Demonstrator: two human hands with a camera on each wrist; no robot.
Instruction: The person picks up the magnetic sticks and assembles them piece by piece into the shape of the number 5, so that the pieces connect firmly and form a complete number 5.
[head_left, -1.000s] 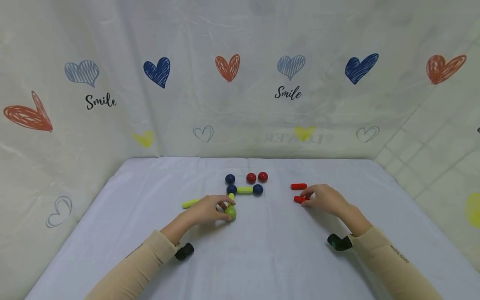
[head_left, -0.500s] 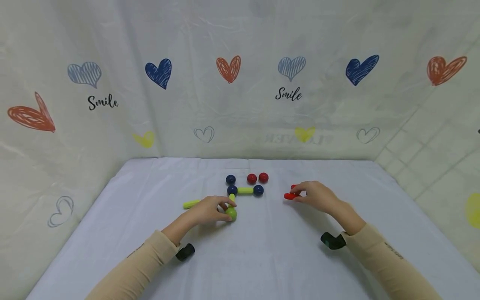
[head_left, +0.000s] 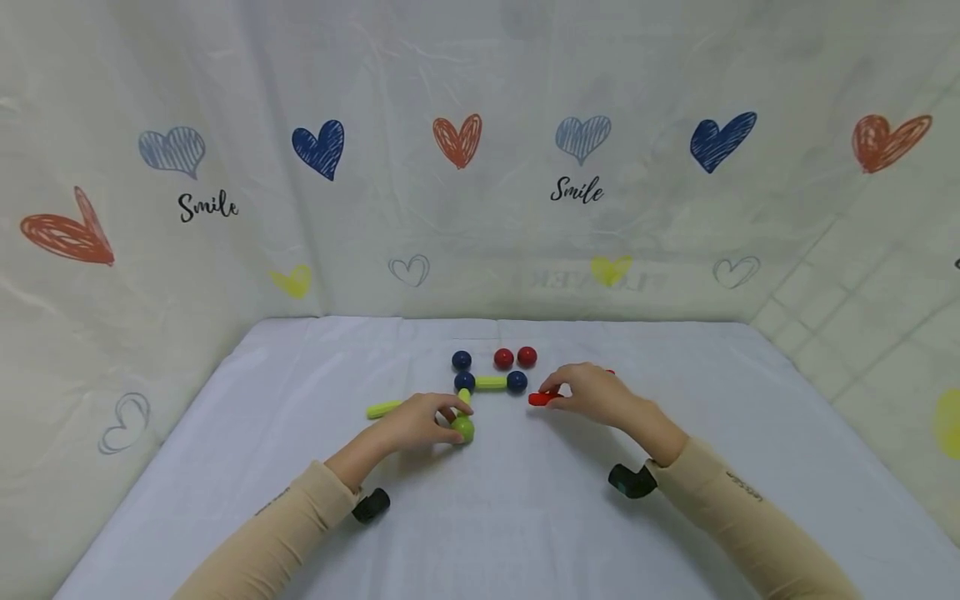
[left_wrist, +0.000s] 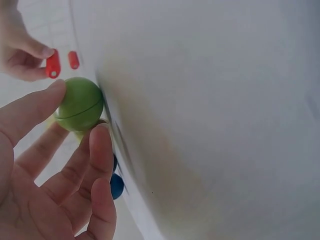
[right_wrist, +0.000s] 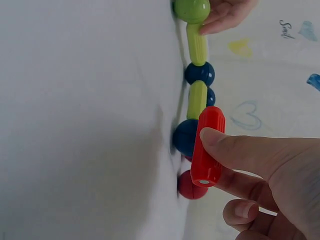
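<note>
My left hand [head_left: 422, 419] grips a green ball [head_left: 463, 429], with thumb and fingers around it in the left wrist view. From that ball a yellow-green rod [right_wrist: 198, 45] runs to a blue ball [head_left: 465, 382]. A second yellow-green rod [head_left: 491, 382] joins it to another blue ball [head_left: 517, 382]. My right hand [head_left: 596, 393] pinches a red rod [right_wrist: 208, 145] between thumb and fingers, just right of and nearer than the right-hand blue ball. Another red rod [left_wrist: 73, 60] lies on the table, mostly hidden behind the right hand in the head view.
Behind the joined pieces are a loose blue ball [head_left: 461, 360] and two red balls [head_left: 504, 358] [head_left: 527, 357]. A loose yellow-green rod [head_left: 383, 409] lies left of my left hand. A white cloth [head_left: 495, 517] covers the table, and a printed curtain stands behind.
My right hand has picked up the nearer red rod and carried it left, towards the joined pieces. The left hand has stayed at the green ball.
</note>
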